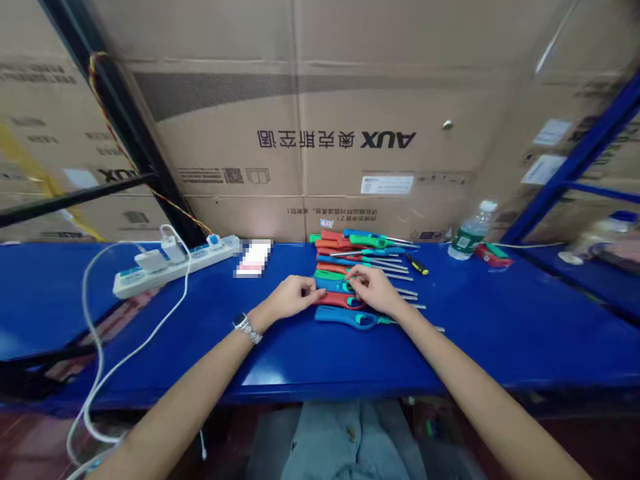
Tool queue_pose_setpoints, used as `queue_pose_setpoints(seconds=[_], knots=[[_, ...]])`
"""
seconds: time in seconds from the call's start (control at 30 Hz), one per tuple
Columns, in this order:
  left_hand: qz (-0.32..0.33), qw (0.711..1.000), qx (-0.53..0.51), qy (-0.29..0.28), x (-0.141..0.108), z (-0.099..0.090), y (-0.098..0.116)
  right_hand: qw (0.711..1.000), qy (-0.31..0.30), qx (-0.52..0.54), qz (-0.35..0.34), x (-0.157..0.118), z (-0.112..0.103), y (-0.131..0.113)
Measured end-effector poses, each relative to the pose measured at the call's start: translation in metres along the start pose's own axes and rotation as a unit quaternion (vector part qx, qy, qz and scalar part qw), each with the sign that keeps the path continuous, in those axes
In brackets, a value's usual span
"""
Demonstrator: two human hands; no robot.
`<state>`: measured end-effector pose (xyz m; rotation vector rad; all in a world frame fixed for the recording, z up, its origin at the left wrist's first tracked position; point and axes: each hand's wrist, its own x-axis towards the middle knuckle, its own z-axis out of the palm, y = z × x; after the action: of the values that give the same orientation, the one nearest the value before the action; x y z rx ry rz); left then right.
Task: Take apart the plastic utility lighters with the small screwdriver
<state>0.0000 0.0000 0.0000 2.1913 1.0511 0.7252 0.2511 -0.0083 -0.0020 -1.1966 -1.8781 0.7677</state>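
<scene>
A row of long-nosed utility lighters with red, blue and green handles and thin metal tubes lies on the blue table, tubes toward the right. My left hand [295,297] is closed, its thumb and finger at the handle end of a red lighter [335,299]. With fingers curled together, my right hand [374,288] is on a blue lighter [330,285] just behind it, near the trigger, covering part of its front. Nearest me lies another blue lighter [345,316], untouched. More lighters [345,247] are heaped loosely toward the back.
A small yellow-and-black screwdriver [417,265] lies right of the tubes. Farther right stand a water bottle [471,232] and a red packet [494,255]. On the left are a white power strip [175,267] with cables and a blurred white card [254,258]. Large cartons [320,100] wall the back.
</scene>
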Motion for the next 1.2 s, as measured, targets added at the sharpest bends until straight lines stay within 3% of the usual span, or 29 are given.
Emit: queue_pose_setpoints(seconds=[1.2], knots=[[-0.008, 1.000, -0.001, 0.001, 0.0006, -0.0008, 0.0007, 1.000, -0.009, 0.006, 0.015, 0.0000, 0.0006, -0.0036]])
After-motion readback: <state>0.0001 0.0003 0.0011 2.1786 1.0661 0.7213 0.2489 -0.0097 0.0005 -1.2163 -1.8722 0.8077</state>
